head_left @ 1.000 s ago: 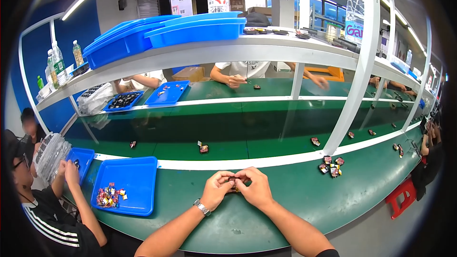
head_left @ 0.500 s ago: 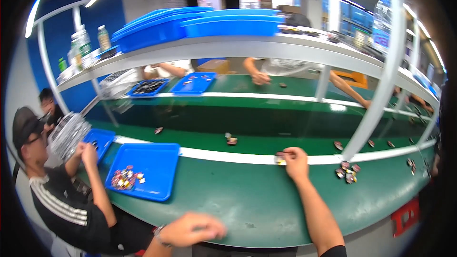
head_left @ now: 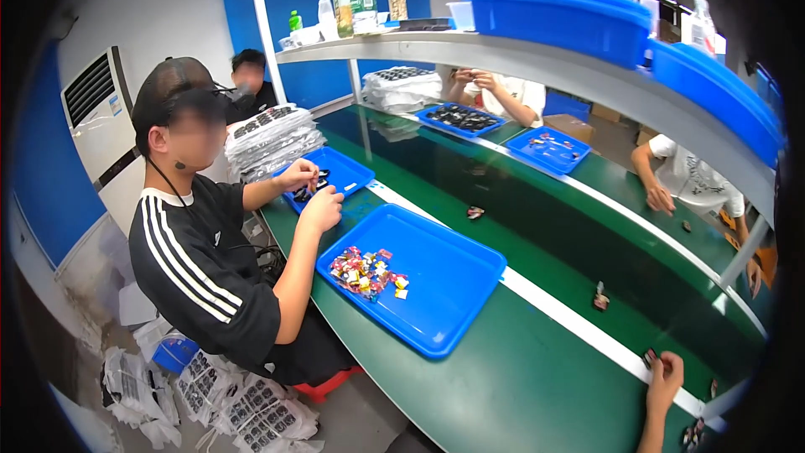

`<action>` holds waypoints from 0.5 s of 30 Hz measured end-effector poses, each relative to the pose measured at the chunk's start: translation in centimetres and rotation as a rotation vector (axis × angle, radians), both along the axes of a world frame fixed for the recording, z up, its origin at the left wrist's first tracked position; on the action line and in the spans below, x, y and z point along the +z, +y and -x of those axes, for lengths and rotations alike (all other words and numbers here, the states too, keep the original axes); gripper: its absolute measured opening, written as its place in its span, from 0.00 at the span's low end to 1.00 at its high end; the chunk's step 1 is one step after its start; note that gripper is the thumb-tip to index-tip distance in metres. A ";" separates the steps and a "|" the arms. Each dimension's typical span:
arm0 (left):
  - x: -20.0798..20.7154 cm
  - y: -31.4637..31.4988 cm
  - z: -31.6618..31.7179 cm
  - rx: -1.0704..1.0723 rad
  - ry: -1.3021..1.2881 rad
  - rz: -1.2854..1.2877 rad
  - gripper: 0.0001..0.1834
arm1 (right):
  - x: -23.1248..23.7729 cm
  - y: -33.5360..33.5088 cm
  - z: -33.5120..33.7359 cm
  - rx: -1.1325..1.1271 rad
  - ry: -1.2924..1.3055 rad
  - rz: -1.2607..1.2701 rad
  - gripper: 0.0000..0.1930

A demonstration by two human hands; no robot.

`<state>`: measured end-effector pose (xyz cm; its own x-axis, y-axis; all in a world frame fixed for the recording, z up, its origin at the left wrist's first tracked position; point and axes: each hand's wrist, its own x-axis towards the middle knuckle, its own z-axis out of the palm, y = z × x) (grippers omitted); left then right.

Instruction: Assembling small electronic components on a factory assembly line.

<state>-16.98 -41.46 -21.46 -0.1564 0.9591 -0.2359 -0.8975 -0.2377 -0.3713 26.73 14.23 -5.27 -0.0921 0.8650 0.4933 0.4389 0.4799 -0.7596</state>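
Observation:
At the lower right, my right hand (head_left: 664,376) is over the white strip along the belt. Its fingers are closed on a small dark reddish part (head_left: 650,356), too small to name more closely. Not far from that hand, another small part with a pale end (head_left: 600,299) lies on the dark green belt. A blue tray (head_left: 457,285) stands on the green table, with a pile of small red, yellow and silver parts (head_left: 365,273) at its left end. My left hand is out of view.
A co-worker in a black shirt (head_left: 210,260) sits at the left, handling dark pieces over another blue tray (head_left: 356,169). Wrapped stacks (head_left: 268,147) stand behind that tray. A shelf (head_left: 537,54) with blue bins and bottles spans above the belt. More people work across it.
The view has swung left, bringing the co-worker and floor stacks into fuller view. My left hand has gone out of sight. My right hand stays by the white strip with a small part.

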 end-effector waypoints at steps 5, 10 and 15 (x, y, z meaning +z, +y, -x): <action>5.0 2.2 6.3 0.100 -0.411 -0.164 0.12 | -0.4 -1.2 -3.7 0.010 -0.092 0.114 0.07; 14.0 8.6 16.0 0.136 -0.829 -0.360 0.10 | 2.9 -3.7 -3.0 -0.078 -0.103 0.185 0.10; 30.0 26.1 28.7 -0.008 -1.275 -0.483 0.08 | 1.9 -2.9 -1.7 -0.092 0.058 0.042 0.13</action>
